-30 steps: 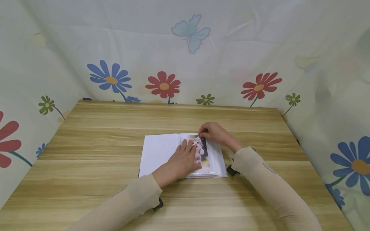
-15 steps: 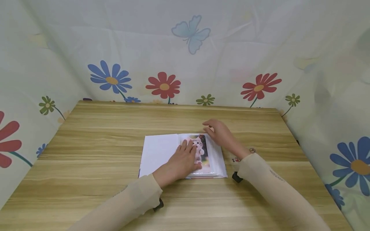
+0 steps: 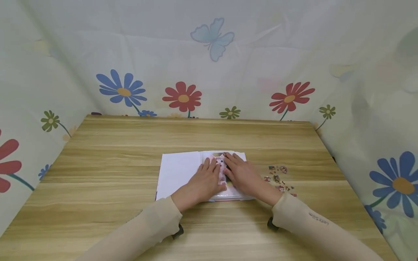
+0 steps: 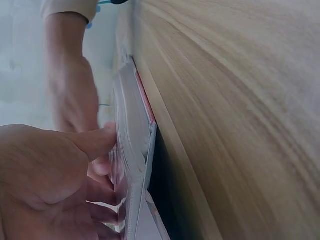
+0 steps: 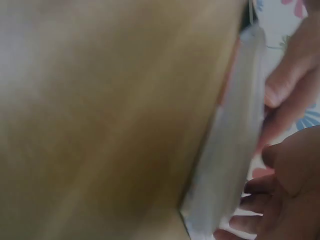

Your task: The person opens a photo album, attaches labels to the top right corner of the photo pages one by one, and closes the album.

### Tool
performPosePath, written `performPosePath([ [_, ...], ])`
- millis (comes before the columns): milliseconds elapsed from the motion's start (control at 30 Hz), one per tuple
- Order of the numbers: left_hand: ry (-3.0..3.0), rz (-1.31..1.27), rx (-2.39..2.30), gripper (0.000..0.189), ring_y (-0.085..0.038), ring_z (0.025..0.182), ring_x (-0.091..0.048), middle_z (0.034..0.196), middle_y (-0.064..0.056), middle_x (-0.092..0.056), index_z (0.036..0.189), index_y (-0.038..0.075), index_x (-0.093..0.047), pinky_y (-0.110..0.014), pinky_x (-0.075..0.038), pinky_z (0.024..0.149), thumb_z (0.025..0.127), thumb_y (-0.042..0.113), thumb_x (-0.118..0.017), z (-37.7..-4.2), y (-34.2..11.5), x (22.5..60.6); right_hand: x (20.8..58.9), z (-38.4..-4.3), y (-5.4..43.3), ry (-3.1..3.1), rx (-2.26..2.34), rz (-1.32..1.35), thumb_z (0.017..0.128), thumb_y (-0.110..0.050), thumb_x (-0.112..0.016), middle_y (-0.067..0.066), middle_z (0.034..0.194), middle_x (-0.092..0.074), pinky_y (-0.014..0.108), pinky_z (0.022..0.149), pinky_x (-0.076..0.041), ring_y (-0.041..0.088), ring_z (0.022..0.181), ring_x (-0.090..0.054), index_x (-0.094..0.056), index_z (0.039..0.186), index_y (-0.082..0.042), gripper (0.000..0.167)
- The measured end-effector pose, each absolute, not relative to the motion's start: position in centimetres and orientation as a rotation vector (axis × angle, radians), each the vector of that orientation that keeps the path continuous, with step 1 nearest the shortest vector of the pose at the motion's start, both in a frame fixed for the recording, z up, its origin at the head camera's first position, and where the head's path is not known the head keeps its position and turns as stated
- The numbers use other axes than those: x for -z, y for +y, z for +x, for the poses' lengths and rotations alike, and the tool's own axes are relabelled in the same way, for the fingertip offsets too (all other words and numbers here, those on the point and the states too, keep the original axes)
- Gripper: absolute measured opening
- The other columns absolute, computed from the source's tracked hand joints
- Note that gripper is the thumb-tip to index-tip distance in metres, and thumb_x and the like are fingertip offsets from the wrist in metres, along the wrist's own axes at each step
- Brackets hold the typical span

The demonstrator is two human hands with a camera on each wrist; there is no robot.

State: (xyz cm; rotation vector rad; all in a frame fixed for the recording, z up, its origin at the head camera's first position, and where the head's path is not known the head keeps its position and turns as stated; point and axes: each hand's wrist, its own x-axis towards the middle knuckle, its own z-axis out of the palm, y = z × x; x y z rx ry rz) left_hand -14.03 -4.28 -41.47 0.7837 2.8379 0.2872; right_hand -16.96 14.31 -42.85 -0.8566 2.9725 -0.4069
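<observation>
An opened photo album (image 3: 177, 174) lies on the table, its left side a blank white inner cover. On the right-hand page is a kitten picture (image 3: 222, 177), partly covered by both hands. My left hand (image 3: 202, 181) rests flat over the picture's left part, fingers extended. My right hand (image 3: 245, 177) lies on the picture's right part, with fingers spread toward its top. In the left wrist view, the thumb of that hand touches the page near the edge of the stacked album pages (image 4: 129, 120). The right wrist view is blurred; the fingers of the right hand (image 5: 290, 185) reach over the album.
Small colourful stickers (image 3: 277, 178), seemingly on a clear sheet, lie right of the album, partly behind the right forearm. The wooden table (image 3: 124, 145) stretches around it. A flower-printed curtain (image 3: 254, 61) borders the table's back and sides.
My right hand has left the album's top edge, its pinching fingers have straightened, and it has come down flat on the page. The stickers are now uncovered. The left hand stays in place.
</observation>
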Motion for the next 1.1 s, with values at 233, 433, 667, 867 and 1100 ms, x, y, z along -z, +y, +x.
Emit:
performPosePath([
  [233,2.839,0.795,-0.289,0.077,-0.045,0.152,-0.023,0.163,-0.029,-0.029,0.154,-0.009,-0.037,-0.053,-0.026,0.122,0.104,0.045,-0.058,-14.1,-4.5,41.6,42.6,-16.7,13.8,2.941,0.305,-0.791,0.11,-0.031,-0.05,0.013,0.166,-0.033,0.065,0.112,-0.036,0.037,0.151,-0.032,-0.04,0.158,-0.003,0.056],
  [433,2.844,0.814,-0.278,0.076,-0.045,0.151,-0.025,0.161,-0.03,-0.031,0.153,-0.009,-0.039,-0.053,-0.028,0.121,0.103,0.044,-0.059,-14.1,-4.5,41.4,42.5,-16.8,13.7,2.92,0.298,-0.728,0.11,-0.034,-0.049,0.014,0.167,-0.03,0.067,0.115,-0.03,0.038,0.153,-0.027,-0.037,0.159,-0.004,0.059],
  [667,2.839,0.816,-0.275,0.076,-0.045,0.151,-0.025,0.161,-0.03,-0.032,0.153,-0.009,-0.04,-0.053,-0.028,0.121,0.103,0.045,-0.06,-14.1,-4.4,41.2,42.3,-17.7,13.8,2.899,0.23,-0.718,0.11,-0.039,-0.047,0.016,0.167,-0.03,0.068,0.113,-0.032,0.042,0.152,-0.028,-0.035,0.16,-0.004,0.062],
  [867,2.842,0.823,-0.247,0.077,-0.046,0.151,-0.025,0.161,-0.03,-0.031,0.153,-0.009,-0.04,-0.053,-0.029,0.121,0.103,0.046,-0.059,-14.1,-4.4,41.2,42.2,-18.8,13.7,2.848,0.142,-0.704,0.111,-0.044,-0.042,0.016,0.168,-0.026,0.067,0.115,-0.029,0.041,0.153,-0.024,-0.03,0.162,-0.002,0.067],
  [1100,2.829,0.811,-0.254,0.077,-0.047,0.151,-0.023,0.162,-0.031,-0.029,0.153,-0.009,-0.039,-0.053,-0.027,0.122,0.104,0.046,-0.058,-14.1,-4.4,41.0,42.4,-19.8,13.6,2.857,0.125,-0.664,0.112,-0.045,-0.033,0.015,0.17,-0.019,0.066,0.117,-0.027,0.038,0.154,-0.022,-0.024,0.163,-0.003,0.066],
])
